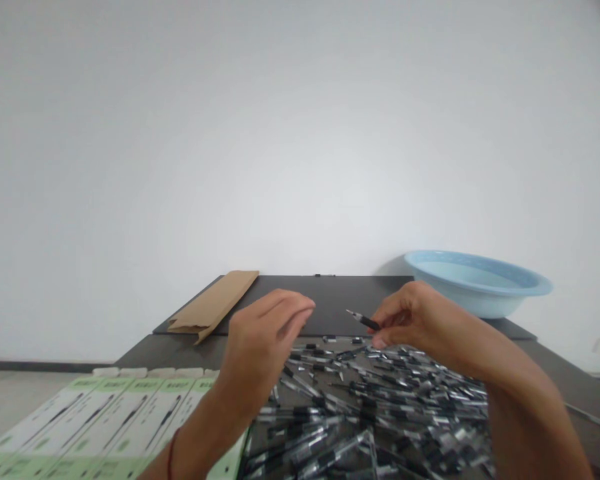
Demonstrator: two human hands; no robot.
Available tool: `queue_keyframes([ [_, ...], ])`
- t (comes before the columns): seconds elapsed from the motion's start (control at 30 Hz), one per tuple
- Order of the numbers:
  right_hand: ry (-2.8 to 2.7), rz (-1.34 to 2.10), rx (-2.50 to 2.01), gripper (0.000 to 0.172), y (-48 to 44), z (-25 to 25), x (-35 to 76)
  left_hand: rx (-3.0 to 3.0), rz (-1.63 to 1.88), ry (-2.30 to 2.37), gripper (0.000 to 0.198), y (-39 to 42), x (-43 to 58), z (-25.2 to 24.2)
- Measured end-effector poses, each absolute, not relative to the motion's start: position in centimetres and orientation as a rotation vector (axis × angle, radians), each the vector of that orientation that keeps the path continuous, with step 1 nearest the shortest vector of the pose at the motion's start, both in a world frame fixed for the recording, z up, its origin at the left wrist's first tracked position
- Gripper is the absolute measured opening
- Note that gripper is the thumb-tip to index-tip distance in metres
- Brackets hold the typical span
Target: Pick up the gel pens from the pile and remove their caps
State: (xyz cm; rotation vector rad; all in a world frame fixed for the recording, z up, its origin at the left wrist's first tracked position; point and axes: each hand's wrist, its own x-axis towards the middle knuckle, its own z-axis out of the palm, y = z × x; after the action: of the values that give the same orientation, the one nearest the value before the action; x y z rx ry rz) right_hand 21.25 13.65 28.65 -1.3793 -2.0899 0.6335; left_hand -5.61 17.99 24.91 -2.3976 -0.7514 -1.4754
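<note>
Okay, right hand (415, 317) is raised just above the pen pile (380, 400), its grip pinched on one black pen (363, 320) between thumb and fingertips, tip pointing left toward the other hand. Left hand (265, 340) hovers near it, also over the pile. Its fingers are loosely curled and the grip is released; it looks empty, though the palm faces away, so not fully sure. A red string (171, 453) sits on that wrist.

The pile covers the near middle of the dark desk (570, 387). Green-and-white pen boxes (105, 420) lie in a row at near left. A brown paper sleeve (215, 305) lies far left on a black mat (340, 293). A pale blue basin (475, 280) stands far right.
</note>
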Motion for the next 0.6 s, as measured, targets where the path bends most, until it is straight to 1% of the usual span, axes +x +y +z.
queue_keyframes([
  [0.07, -2.103, 0.584, -1.367, 0.022, 14.0, 28.3, 21.3, -2.207, -1.245, -0.86, 0.024, 18.3, -7.4, 25.6],
  [0.13, -2.097, 0.553, -1.335, 0.02, 14.3, 27.9, 21.3, -2.026, -1.087, -1.042, 0.028, 18.5, -9.1, 26.6],
  [0.23, -2.072, 0.518, -1.317, 0.015, 14.5, 27.5, 21.2, -1.916, -1.069, -1.147, 0.025, 18.6, -10.5, 27.8],
  [0.37, -2.085, 0.489, -1.35, 0.011, 14.3, 27.6, 20.8, -2.077, -1.122, -0.95, 0.024, 18.3, -9.9, 28.0],
  [0.47, -2.107, 0.474, -1.398, 0.014, 14.1, 27.9, 20.5, -2.162, -1.029, -0.871, 0.023, 17.6, -9.0, 27.6],
  [0.6, -2.092, 0.428, -1.511, 0.016, 13.9, 28.3, 20.3, -1.947, -0.838, -1.207, 0.028, 17.1, -9.9, 27.6],
])
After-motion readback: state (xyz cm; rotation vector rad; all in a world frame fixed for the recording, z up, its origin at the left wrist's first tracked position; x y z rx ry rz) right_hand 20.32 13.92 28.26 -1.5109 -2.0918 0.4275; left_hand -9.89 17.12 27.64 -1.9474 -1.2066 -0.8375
